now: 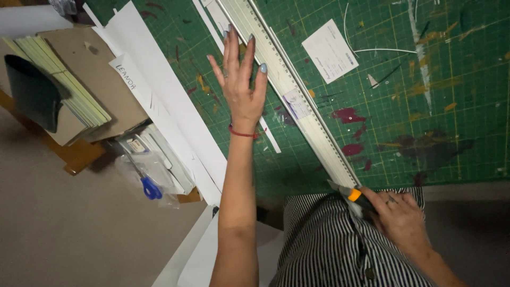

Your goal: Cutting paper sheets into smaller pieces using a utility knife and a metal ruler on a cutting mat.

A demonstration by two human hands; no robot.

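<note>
A paint-stained green cutting mat covered most of the table, and long white paper sheets lay along its left edge beside a stack of pale green card. Across the mat ran a long metal ruler, diagonal from the top down to the near edge. The left hand was held flat with fingers spread, its fingertips at the ruler's left edge near the upper end; whether it pressed down or hovered could not be told. A narrow white paper strip lay just beside the ruler below that hand. The ruler looked stiff and light but likely to slide on paper, best held down flat from above, well clear of the cutting edge. The right hand was closed around an orange and black utility knife, blade tip at the ruler's near end. Blue-handled scissors lay in a clear bag off the mat.
</note>
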